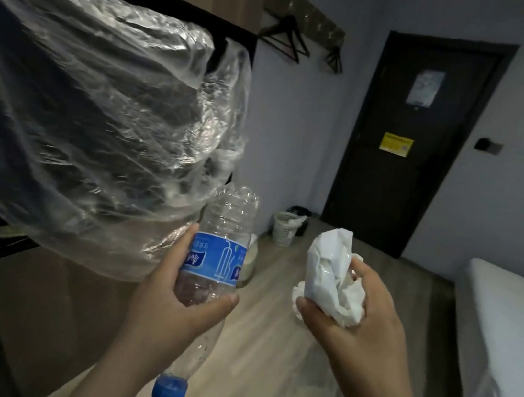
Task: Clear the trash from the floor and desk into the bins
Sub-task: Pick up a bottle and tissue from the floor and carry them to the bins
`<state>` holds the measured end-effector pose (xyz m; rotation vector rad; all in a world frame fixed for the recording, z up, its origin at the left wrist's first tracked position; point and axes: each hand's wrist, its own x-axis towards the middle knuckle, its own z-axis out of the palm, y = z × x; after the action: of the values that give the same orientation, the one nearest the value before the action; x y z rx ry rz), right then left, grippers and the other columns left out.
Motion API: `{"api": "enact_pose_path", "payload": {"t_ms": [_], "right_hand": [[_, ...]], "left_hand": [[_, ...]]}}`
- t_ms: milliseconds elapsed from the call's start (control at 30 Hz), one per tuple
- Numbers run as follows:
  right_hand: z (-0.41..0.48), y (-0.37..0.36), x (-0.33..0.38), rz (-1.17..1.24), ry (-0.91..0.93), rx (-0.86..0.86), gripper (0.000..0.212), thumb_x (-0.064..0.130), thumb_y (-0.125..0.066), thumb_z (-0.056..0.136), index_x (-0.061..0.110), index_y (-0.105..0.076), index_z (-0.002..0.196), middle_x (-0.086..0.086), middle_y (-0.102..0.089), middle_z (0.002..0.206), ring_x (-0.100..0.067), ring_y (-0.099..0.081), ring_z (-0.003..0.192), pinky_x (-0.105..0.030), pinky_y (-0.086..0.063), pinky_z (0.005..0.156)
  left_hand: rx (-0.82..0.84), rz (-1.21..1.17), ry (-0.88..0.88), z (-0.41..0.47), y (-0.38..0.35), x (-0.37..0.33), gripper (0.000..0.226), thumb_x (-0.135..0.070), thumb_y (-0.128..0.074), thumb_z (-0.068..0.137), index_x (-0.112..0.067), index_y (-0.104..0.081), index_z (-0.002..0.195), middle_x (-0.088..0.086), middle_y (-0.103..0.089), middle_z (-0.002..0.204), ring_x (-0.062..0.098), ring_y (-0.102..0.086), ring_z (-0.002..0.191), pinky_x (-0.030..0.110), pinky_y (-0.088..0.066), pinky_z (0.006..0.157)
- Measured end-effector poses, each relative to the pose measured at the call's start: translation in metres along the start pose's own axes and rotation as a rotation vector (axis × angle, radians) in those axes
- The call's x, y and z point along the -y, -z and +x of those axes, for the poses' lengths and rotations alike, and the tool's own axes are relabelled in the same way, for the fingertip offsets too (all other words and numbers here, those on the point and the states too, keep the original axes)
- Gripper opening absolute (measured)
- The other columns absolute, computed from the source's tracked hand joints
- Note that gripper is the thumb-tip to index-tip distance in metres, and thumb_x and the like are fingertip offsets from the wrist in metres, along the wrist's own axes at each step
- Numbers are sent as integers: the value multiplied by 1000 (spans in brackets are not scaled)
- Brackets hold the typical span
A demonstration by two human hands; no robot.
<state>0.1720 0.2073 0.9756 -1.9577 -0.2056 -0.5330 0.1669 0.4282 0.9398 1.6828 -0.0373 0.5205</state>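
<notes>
My left hand (pixel 167 296) grips an empty clear plastic bottle (pixel 225 227) with a blue label, held upside down so its blue cap points toward me. My right hand (pixel 351 320) holds a crumpled wad of white paper and tissue (pixel 331 270). A large clear plastic bag (pixel 90 111) hangs over the left of the view, close to the bottle's base. Far ahead on the floor by the wall stand a white bin (pixel 285 229) with a liner and a dark bin (pixel 301 212) behind it.
A wooden cabinet (pixel 34 300) stands at the left below the bag. At the right is a bed with a white sheet (pixel 513 324). A dark door (pixel 411 146) is ahead, with hangers (pixel 288 37) on the wall. Wood floor (pixel 255 367) runs between cabinet and bed.
</notes>
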Motion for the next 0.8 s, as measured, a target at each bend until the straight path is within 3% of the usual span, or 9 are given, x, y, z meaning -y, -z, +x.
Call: {"api": "enact_pose_path", "payload": {"t_ms": [167, 300, 533, 700, 800], "right_hand": [[61, -9, -48, -48, -35, -58, 65, 31, -84, 66, 45, -49, 119, 18, -54, 114, 5, -54, 98, -13, -42, 75], [124, -28, -77, -98, -47, -105, 68, 31, -83, 68, 36, -50, 127, 11, -56, 115, -2, -58, 97, -18, -45, 76], [251, -73, -111, -161, -83, -177, 65, 32, -82, 69, 37, -49, 125, 14, -53, 114, 3, -55, 95, -10, -39, 69], [318, -90, -159, -185, -162, -170, 72, 34, -82, 69, 40, -45, 129, 16, -48, 116, 4, -52, 100, -9, -38, 72], [362, -95, -195, -177, -197, -200, 71, 34, -82, 68, 41, -45, 129, 18, -47, 115, 7, -50, 97, -9, -37, 70]], "left_hand": [[87, -37, -5, 75, -46, 45, 97, -42, -85, 48, -62, -37, 130, -22, -63, 118, 0, -67, 97, 25, -56, 81], [89, -77, -32, 154, -69, 81, 98, -43, -88, 48, -62, -38, 130, -22, -65, 117, 3, -69, 96, 27, -56, 77], [134, -36, -13, 305, -101, 118, 82, -44, -87, 49, -54, -48, 120, -15, -71, 101, 9, -72, 83, 42, -60, 72], [155, 1, 2, 371, -140, 151, 77, -44, -83, 50, -50, -51, 120, -17, -71, 100, 4, -71, 80, 33, -58, 69], [168, 21, -13, 415, -172, 172, 76, -43, -81, 51, -51, -50, 120, -21, -69, 101, -1, -69, 82, 18, -52, 66]]}}
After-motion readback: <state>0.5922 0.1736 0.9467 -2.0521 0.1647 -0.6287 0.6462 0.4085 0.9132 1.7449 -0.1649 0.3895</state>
